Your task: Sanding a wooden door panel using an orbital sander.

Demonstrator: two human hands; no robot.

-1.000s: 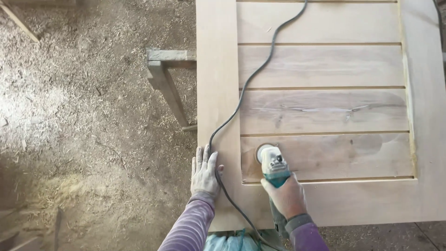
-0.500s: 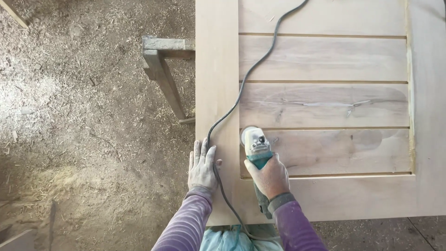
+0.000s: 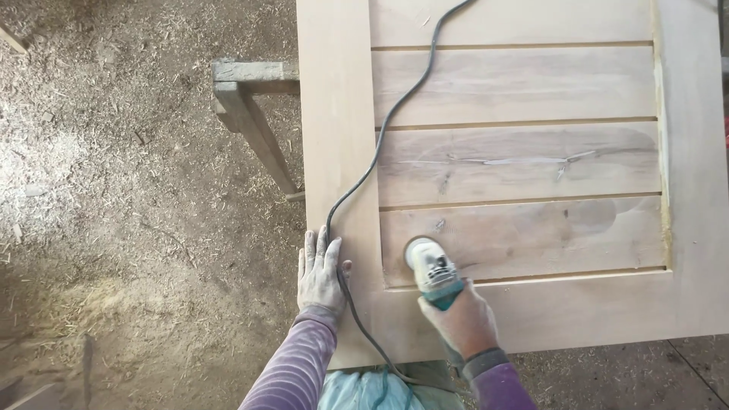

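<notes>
Closest to me, I see my right hand point(image 3: 465, 323) wrapped tight around the back of a small power sander point(image 3: 434, 275). The fingers are closed on its blue-green body. The grey-white head of the sander sits just past my knuckles, pressed flat on the wood. There is a dark little mark on top of the head, too small for me to make out.

To the left of that grip, my left hand point(image 3: 319, 272) lies flat, fingers spread out and holding nothing. It presses on the long side board of a big wooden door panel point(image 3: 334, 137). The hand looks dusty and pale. Both sleeves are purple with thin stripes.

Between my two hands runs a dark power cord point(image 3: 377, 144). It passes right beside my left thumb, touching it or nearly so, then wiggles away from me up across the wood to the top edge of the view.

The sander rests on the nearest flat slat point(image 3: 547, 235), at its left end. Past it lie more slats, one after another, with thin dark lines between them. The next slat has a pale crack point(image 3: 516, 160) running sideways.

Far to the left of my left hand, a wooden stand point(image 3: 254, 114) pokes out from under the panel. The floor point(image 3: 114, 190) there is covered in sawdust and shavings.
</notes>
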